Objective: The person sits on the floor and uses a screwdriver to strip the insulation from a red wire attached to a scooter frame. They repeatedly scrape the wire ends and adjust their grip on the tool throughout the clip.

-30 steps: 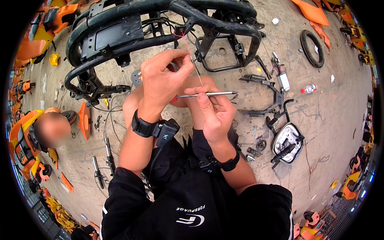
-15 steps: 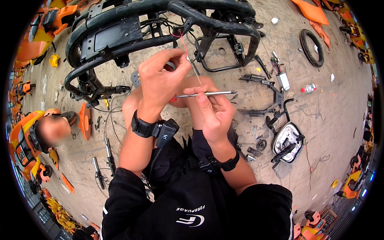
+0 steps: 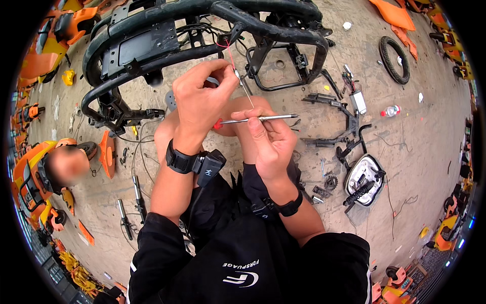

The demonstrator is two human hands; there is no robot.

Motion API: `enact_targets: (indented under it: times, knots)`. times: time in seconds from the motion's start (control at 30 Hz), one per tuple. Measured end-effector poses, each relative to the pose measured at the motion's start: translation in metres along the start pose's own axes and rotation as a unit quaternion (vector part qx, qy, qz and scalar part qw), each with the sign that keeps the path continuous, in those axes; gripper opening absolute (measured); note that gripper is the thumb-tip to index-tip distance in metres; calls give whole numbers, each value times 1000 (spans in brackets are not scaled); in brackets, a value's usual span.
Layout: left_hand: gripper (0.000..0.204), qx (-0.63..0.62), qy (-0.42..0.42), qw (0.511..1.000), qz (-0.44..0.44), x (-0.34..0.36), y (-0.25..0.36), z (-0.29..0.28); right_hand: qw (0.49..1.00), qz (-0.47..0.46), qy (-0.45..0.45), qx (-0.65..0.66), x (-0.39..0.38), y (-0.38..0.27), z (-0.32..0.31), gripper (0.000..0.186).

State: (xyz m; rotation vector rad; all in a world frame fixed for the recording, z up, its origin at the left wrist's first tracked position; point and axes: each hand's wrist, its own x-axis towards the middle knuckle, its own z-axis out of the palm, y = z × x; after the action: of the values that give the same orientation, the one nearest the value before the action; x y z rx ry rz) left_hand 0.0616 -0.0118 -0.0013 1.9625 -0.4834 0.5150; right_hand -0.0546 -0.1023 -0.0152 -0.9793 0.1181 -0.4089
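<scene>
Closest in, a black jacket and two bare forearms, a dark band on each wrist. The right hand (image 3: 271, 144) is curled tight, thumb and forefinger pinched on the shaft of a thin screwdriver (image 3: 258, 119) that lies level across the middle of the scene, its red handle end poking out to the left beside the bare knees, its metal tip pointing right. Just above it, the left hand (image 3: 200, 99) has its fingers bunched together, thumb and fingertips nipped shut on a small pale connector (image 3: 236, 74) at the end of a thin wire. That red wire (image 3: 229, 50) runs up from the pinch into the tangle of cables on the black frame (image 3: 167, 23), and a pale strand drops from the connector down toward the screwdriver; whether it touches the shaft I cannot tell.

Out on the concrete floor (image 3: 415, 147), to the right, a white housing (image 3: 365, 178) with a black grip across it, a loose sprocket (image 3: 331, 182) and small brackets. Left, an orange panel (image 3: 106, 153) stands near another person crouching. Farther off, a small black tyre (image 3: 394, 58), a plastic bottle (image 3: 390, 110), and orange body panels along the edges.
</scene>
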Motion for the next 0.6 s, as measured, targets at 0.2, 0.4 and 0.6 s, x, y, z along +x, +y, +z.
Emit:
enact_targets:
  times: [0.2, 0.4, 0.6]
  knots:
    - [8, -5, 7, 1000, -5, 1, -1, 0, 1000, -7, -2, -25, 0, 3, -3, 19]
    - [8, -10, 15, 1000, -4, 1, -4, 2, 1000, -8, 1, -4, 0, 1, 0, 18]
    - [9, -10, 17, 1000, -12, 1, -4, 2, 1000, -3, 4, 6, -1, 0, 1, 18]
